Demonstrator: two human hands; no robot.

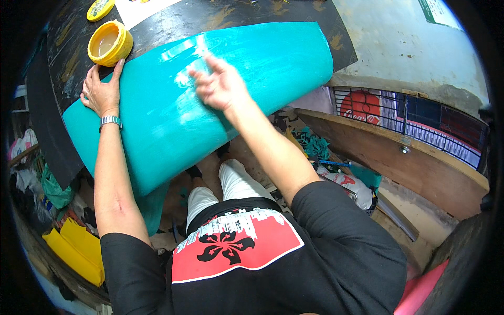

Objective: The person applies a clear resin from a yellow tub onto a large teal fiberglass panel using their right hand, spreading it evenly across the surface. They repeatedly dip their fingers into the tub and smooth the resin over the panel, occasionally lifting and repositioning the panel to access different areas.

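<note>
A large teal sheet [157, 121] lies bent over the table's near edge, and part of it hangs down. Shiny wet-looking streaks mark its upper middle. My left hand [102, 92] rests on its left part with the fingers spread, fingertips close below a yellow jar [110, 44] of pale tan, thick-looking liquid. Over the wet patch is my right hand [220, 86], blurred by motion, its fingers partly curled. Whether it holds anything small, I cannot make out.
The dark, stained table covering [226, 20] extends behind the sheet. A yellow lid [100, 9] and white paper [144, 9] lie at the far left. Yellow sheets [76, 251] sit low at left. Teal scraps [313, 143] and a wooden board [388, 152] are at right.
</note>
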